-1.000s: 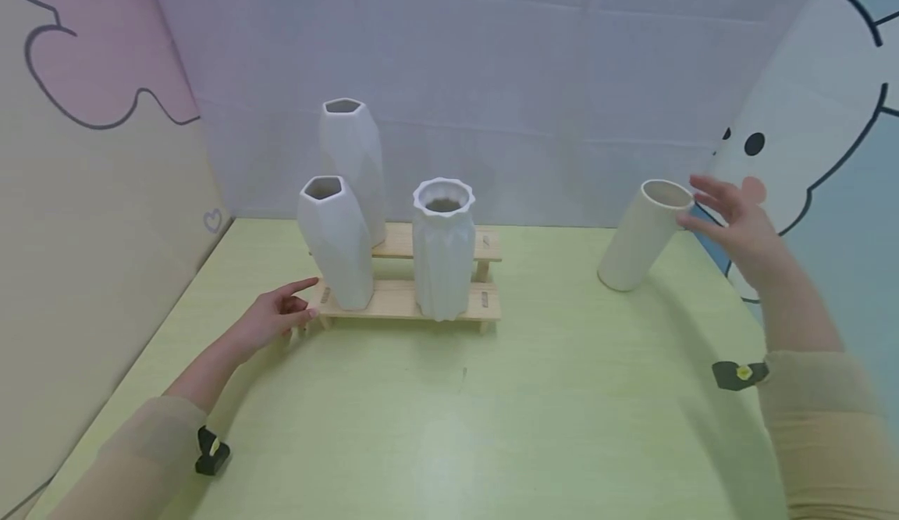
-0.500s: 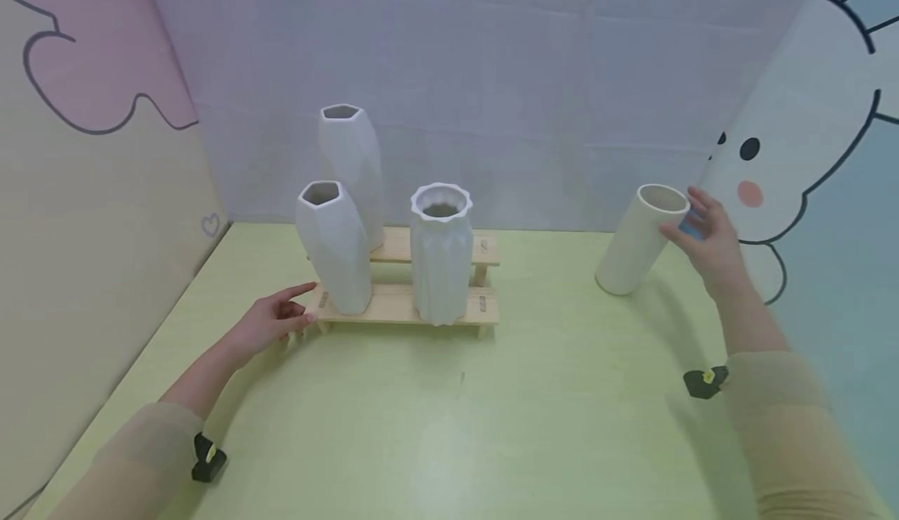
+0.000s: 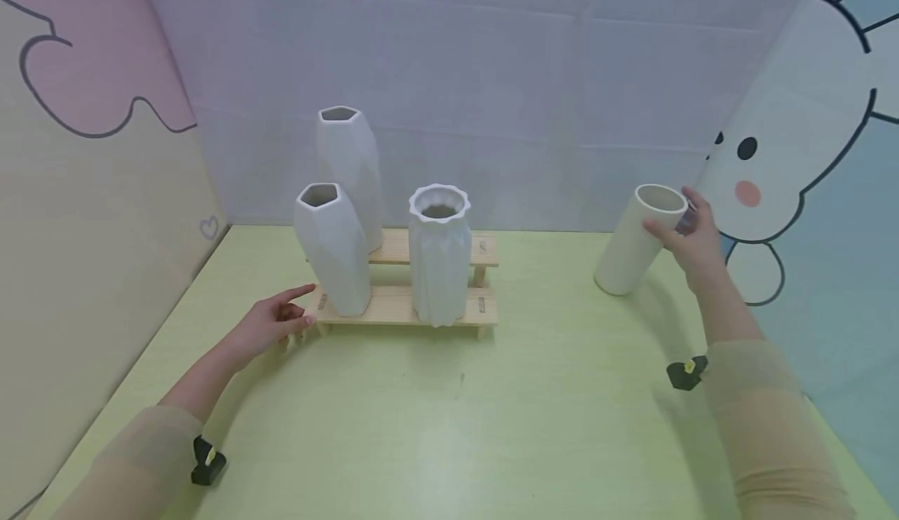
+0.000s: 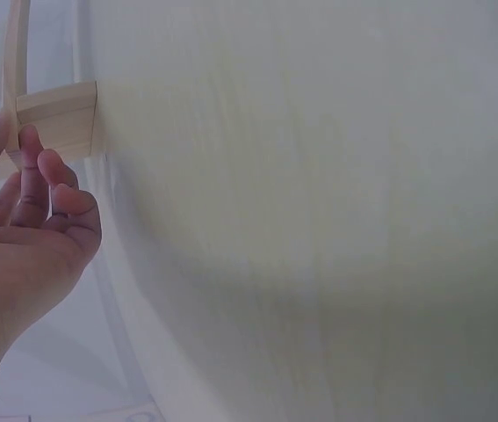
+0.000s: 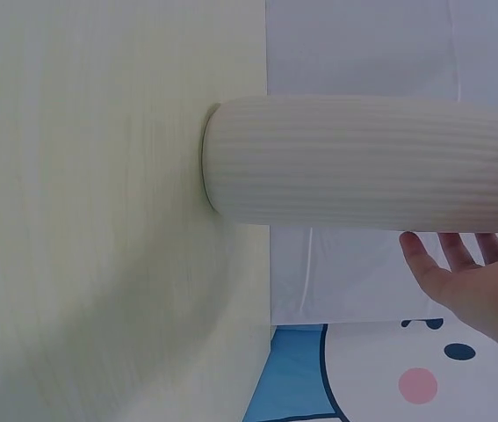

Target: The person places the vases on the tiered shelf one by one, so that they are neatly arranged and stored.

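Observation:
A ribbed white cylindrical vase stands on the table at the right. My right hand grips it near the rim, thumb on the near side and fingers round the back; the right wrist view shows several fingers along its side. At the left my left hand pinches the left end of a two-step wooden stand. Its fingers meet the stand's corner in the left wrist view. On the lower step are a faceted vase and a scalloped-rim vase. A taller faceted vase stands on the upper step.
The pale green table reaches to a light cloth backdrop. Cartoon-printed panels flank it, the left one and the right one.
My right hand has moved left and closed in on the cylindrical vase, which stays in place on the table. The left hand keeps its place at the stand's end.

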Demonstrator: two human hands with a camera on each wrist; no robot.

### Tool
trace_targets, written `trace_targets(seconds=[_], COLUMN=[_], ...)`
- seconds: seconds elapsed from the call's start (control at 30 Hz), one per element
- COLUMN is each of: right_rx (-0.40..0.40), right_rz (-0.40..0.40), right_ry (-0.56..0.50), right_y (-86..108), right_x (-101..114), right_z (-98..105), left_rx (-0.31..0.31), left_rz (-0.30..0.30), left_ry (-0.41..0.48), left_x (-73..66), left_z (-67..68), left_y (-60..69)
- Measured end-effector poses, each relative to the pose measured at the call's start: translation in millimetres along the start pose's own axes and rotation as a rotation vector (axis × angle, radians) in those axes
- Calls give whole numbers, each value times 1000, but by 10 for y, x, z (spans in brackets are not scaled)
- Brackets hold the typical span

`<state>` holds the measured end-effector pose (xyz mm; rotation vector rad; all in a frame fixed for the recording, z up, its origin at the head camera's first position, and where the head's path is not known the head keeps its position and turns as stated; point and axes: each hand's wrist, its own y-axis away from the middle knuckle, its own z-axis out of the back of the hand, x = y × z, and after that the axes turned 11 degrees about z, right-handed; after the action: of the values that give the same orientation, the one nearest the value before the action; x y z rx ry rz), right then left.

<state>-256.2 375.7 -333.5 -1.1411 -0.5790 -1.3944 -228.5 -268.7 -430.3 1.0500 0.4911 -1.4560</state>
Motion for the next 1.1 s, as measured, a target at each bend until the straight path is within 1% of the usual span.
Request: trace_targets(seconds=[0.1,0.27,0.5,0.7,0.9,1.1], right_rx=[0,-4,-7,-37,-48,-63], right_rz=[-9,0,-17,-44,-54,-66], right_ry=[10,15,-35,-14,-5,7], right_y=[-8,-26,-36,-36,-50,-70], right_x=[-8,-23,-4,14,8,50], right_z=[-8,-12,-6,-3,-16,-30], left_rx=[-1,-7,-1,0,0,1], left_rz=[1,14,20,13,13,11], left_ry=[-3,-5,-3,2,-3,3], left_x=[11,26,26,3,1,12], left_z=[-3,-10,-3,-4,-14,-8], left_y=[-3,-17,-16,-4,22,-5])
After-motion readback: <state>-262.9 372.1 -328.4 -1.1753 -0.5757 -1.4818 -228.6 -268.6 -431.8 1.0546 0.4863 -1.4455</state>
